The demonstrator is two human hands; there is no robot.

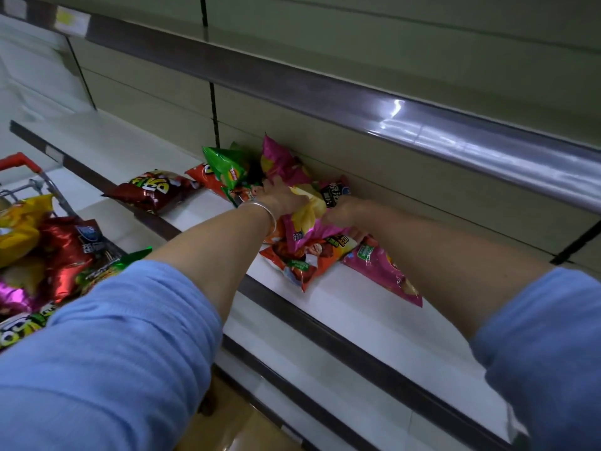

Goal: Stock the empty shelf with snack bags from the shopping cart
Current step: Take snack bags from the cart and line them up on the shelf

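Observation:
Both my hands reach onto the white shelf [367,317] and hold one pink chip bag [300,224] above a heap of snack bags. My left hand [279,198] grips its left side, with a silver bracelet on that wrist. My right hand [341,211] grips its right side. Under it lie an orange bag [300,262] and another pink bag [383,271]. Behind stand a green bag [226,166] and a pink one [279,157] against the back panel. A dark red bag [153,188] lies to the left.
The shopping cart [39,183] with a red handle stands at the left, holding several bags in yellow, red, green and purple. A higher shelf's edge [422,122] overhangs the working shelf. A lower shelf [325,385] juts out beneath.

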